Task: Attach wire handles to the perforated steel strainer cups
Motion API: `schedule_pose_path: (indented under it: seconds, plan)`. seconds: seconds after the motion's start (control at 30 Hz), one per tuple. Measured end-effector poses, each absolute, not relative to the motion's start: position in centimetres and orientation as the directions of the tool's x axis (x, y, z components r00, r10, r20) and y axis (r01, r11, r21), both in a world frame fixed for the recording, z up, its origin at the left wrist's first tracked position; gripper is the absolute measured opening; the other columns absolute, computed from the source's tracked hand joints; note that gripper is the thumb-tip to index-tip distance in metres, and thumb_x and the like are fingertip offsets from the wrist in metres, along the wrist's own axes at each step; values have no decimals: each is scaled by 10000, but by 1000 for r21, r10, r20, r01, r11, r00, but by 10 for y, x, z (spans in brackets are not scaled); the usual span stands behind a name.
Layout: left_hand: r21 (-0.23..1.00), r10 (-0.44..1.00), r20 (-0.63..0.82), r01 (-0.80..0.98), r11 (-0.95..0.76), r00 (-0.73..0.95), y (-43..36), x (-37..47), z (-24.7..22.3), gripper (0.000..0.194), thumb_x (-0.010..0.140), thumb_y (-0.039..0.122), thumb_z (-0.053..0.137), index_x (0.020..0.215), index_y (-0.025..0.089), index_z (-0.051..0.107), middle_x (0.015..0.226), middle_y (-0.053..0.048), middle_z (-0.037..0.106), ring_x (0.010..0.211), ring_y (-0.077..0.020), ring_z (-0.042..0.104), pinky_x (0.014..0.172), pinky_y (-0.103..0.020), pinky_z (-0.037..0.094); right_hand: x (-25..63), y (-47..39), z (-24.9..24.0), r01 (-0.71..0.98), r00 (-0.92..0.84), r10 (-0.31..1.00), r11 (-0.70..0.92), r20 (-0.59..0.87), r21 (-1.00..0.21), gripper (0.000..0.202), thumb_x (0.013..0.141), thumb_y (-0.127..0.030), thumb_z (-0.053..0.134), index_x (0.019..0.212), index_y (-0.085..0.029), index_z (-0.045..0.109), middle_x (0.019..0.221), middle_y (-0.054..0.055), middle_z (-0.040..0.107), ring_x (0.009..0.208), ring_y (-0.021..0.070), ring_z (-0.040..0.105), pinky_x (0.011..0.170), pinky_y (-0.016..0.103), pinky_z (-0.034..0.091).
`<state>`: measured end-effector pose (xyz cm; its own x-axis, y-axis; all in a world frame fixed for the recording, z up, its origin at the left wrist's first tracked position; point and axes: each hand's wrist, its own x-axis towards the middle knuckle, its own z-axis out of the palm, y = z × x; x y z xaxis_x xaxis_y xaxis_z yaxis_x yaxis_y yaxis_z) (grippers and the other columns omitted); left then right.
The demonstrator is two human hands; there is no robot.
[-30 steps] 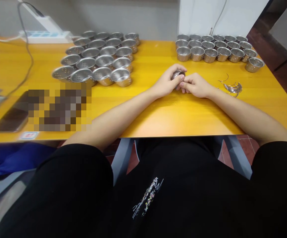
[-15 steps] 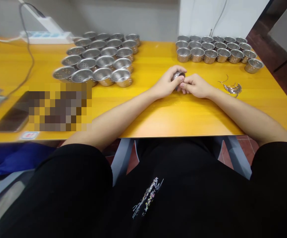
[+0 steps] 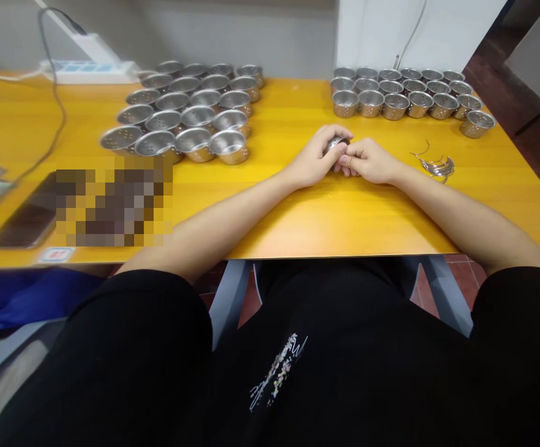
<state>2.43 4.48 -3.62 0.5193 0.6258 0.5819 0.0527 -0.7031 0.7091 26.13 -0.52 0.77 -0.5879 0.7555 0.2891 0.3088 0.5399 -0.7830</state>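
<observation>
Head camera view: I am watching from afar as the left hand [image 3: 311,160] is wrapping its fingers and thumb around a small perforated metal cup [image 3: 337,142], its grip closing to about the cup's width. The right hand [image 3: 371,162] is meeting it on the right side, fingers pinching narrowly at the cup's edge; whether a thin part is sitting between those fingertips I cannot tell, as they are hiding the spot. The held cup is hovering over or resting on the yellow table [image 3: 297,233], between the two groups of cups; its underside is being covered, so I cannot say which.

On the left, rows of matching cups [image 3: 195,145] are standing open side up; on the right, more rows [image 3: 395,107] are lining up near the wall, with one cup [image 3: 477,125] sitting just in front. Curved metal wires [image 3: 441,169] are lying in a loose pile beyond the right forearm [image 3: 456,202].

Judging by the thin, shiny wall, I am expecting the cup to be handling as light and stiff, hardly fragile but somewhat slippery. Cradling it around the side wall below the rim is seeming the surest hold, leaving the edge open to the fingertips.
</observation>
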Motion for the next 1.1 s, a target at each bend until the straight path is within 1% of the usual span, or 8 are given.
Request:
schedule_pose_path:
  seconds: [0.17,0.33,0.5,0.57,0.7,0.87,0.97,1.1]
  plan:
    - [735,643,562,43,-677,521,46,25,-38,943,1137,1121,589,1503,273,775,1374,-147,788,907,-240,753,1018,-488,738,259,-8,11,348,-566,783,511,258,-786,641,1270,-728,843,945,-175,847,750,18,752,656,135,601,684,298,496]
    - [761,646,543,11,-649,537,47,26,-39,915,1139,1112,604,1488,280,761,1361,-144,806,852,-227,743,967,-493,746,257,-7,14,363,-578,779,513,244,-778,591,1301,-660,828,955,-181,844,738,12,757,637,137,597,678,289,495]
    - [757,646,556,3,-654,523,53,26,-39,945,1109,1124,657,1482,266,785,1397,-159,820,1101,-305,832,1091,-498,739,257,-7,13,378,-569,784,518,250,-767,557,1310,-590,830,952,-165,854,730,17,763,650,136,608,679,271,494]
    - [763,643,556,-17,-646,527,55,26,-40,956,1097,1126,681,1481,257,777,1349,-153,825,1133,-321,849,1106,-508,738,257,-7,12,368,-567,784,515,253,-774,542,1307,-571,839,960,-155,862,735,18,767,649,128,611,685,265,500]
    - [832,651,476,-63,-551,591,58,27,-39,939,1074,1123,732,1491,282,702,1174,-92,823,875,-262,818,890,-460,731,258,-6,12,352,-569,787,496,239,-794,554,1297,-587,857,959,-148,864,744,20,774,642,117,622,694,259,518]
    - [849,651,470,-103,-518,597,60,29,-35,960,1006,1123,833,1416,269,675,1154,-85,818,785,-213,778,785,-395,685,261,-5,11,357,-565,794,482,226,-801,454,1296,-475,851,978,-153,889,764,26,800,637,123,638,682,257,526]
    - [860,657,450,-95,-501,605,60,29,-33,971,973,1112,888,1398,264,675,1092,-70,813,769,-205,762,750,-370,659,263,-4,9,351,-564,793,482,229,-803,475,1284,-530,874,986,-161,891,768,30,807,640,134,653,682,265,541]
    - [851,665,462,-83,-518,587,60,30,-34,981,993,1149,821,1396,263,692,1072,-71,824,808,-226,785,820,-395,691,262,-3,7,304,-571,779,494,259,-815,643,1252,-745,869,973,-166,881,752,31,781,625,134,640,659,272,533]
